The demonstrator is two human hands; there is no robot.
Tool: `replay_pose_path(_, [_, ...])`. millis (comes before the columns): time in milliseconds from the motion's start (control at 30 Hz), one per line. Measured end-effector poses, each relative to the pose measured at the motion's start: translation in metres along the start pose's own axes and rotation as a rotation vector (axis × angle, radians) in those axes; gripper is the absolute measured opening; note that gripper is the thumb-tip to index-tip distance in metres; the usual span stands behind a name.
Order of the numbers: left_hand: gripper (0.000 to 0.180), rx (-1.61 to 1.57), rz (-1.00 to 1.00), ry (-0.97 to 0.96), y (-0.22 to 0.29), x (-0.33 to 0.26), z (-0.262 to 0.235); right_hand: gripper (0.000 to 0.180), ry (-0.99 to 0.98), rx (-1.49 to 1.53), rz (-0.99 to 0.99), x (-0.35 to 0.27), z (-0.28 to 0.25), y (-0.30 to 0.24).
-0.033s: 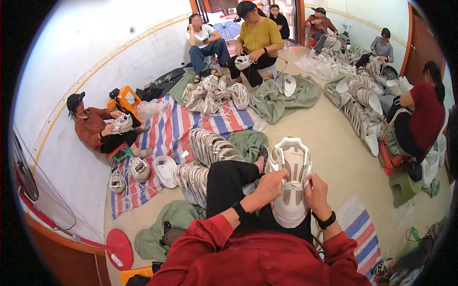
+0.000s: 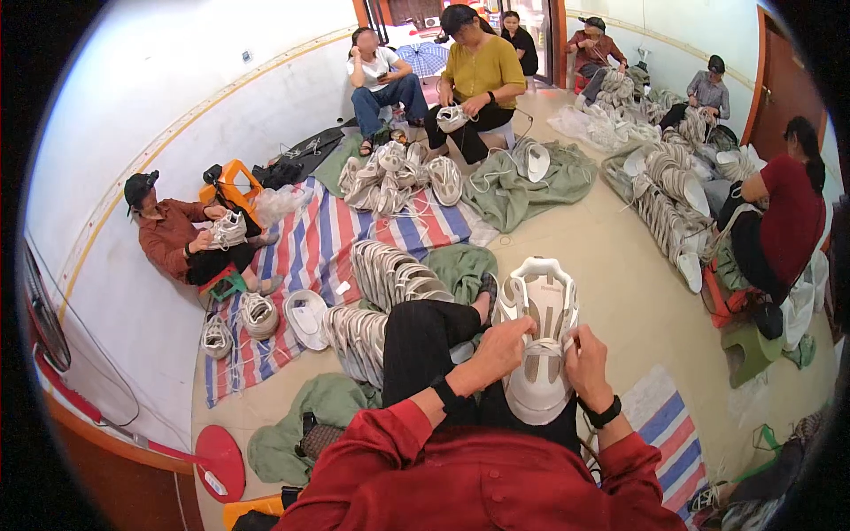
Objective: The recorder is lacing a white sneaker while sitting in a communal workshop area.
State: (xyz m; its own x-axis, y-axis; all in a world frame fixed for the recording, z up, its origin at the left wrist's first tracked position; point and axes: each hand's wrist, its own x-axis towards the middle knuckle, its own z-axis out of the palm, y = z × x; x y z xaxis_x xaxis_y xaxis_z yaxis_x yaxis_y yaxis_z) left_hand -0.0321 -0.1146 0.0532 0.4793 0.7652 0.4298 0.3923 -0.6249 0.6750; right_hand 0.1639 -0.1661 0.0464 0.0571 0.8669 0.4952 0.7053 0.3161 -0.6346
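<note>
A pale beige-and-white shoe upper [image 2: 538,394] rests on my lap with its rounded toe toward me and its open collar away. A light shoelace [image 2: 546,348] runs across its middle. My left hand [image 2: 501,350] is closed at the left side of the lacing, its fingers pinching the lace over the edge of the upper. On the other side my right hand [image 2: 586,361] is also closed, with thumb and forefinger pinched on the lace by the right edge. The fingertips partly hide the lace ends.
Rows of stacked shoe uppers [image 2: 403,273] stand on the striped sheet [image 2: 305,234] beyond my left knee. Green cloth [image 2: 310,409] lies at my left, near a round red base [image 2: 220,465]. Several people sit around with more uppers; a long row [image 2: 660,208] stretches along the right.
</note>
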Motion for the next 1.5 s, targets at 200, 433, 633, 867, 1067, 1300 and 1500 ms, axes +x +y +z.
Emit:
replay_pose_path(200, [0.028, -0.015, -0.016, -0.025, 0.000, 0.003, -0.004, 0.007, 0.052, 0.198, 0.140, -0.003, 0.007, 0.007])
replay_pose_path(433, [0.027, -0.031, -0.076, -0.085, 0.004, 0.001, -0.009, 0.009, 0.042, 0.208, 0.196, -0.004, 0.005, 0.002])
replay_pose_path(633, [0.032, -0.015, 0.007, -0.061, -0.008, -0.001, 0.000, 0.006, 0.099, 0.231, 0.150, -0.008, 0.012, 0.013])
replay_pose_path(867, [0.033, 0.020, -0.056, -0.115, -0.018, -0.004, 0.005, 0.009, 0.080, 0.276, 0.166, -0.006, 0.013, 0.009])
replay_pose_path(1067, [0.031, 0.005, -0.046, -0.128, -0.011, -0.001, 0.003, 0.005, 0.046, 0.293, 0.281, -0.009, 0.008, 0.009])
replay_pose_path(1300, [0.029, 0.016, -0.072, -0.108, -0.012, -0.002, 0.000, 0.009, 0.089, 0.242, 0.123, -0.009, 0.015, 0.016])
replay_pose_path(1500, [0.030, -0.048, -0.034, -0.103, -0.010, -0.002, 0.000, 0.007, 0.064, 0.239, 0.157, -0.011, 0.012, 0.019])
